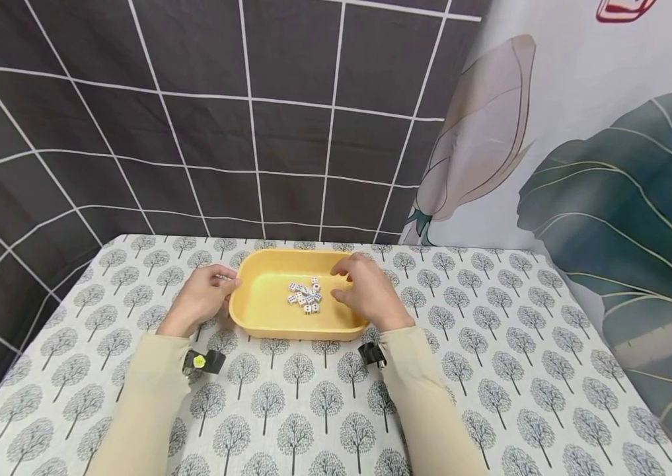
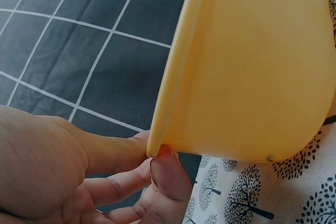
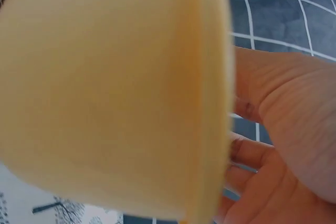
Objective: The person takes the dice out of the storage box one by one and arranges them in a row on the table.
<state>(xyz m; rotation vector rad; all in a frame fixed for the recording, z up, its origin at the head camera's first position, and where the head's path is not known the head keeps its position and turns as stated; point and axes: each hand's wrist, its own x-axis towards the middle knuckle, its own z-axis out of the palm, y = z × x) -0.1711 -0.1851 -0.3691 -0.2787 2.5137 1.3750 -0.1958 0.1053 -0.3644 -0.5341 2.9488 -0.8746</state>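
Observation:
A yellow plastic tray with rounded corners sits on the table, and a small pile of white dice with dark pips lies on its floor. At the tray's left end my left hand pinches the rim; the left wrist view has the thumb on one side and a finger on the other. My right hand reaches over the right end, its thumb and fingers apart and bent towards the dice, holding nothing visible. In the right wrist view the tray wall hides its fingertips.
A white cloth with dark tree prints covers the table. Behind the table hangs a dark curtain with white grid lines. To the right is a pale curtain with large flower and leaf prints.

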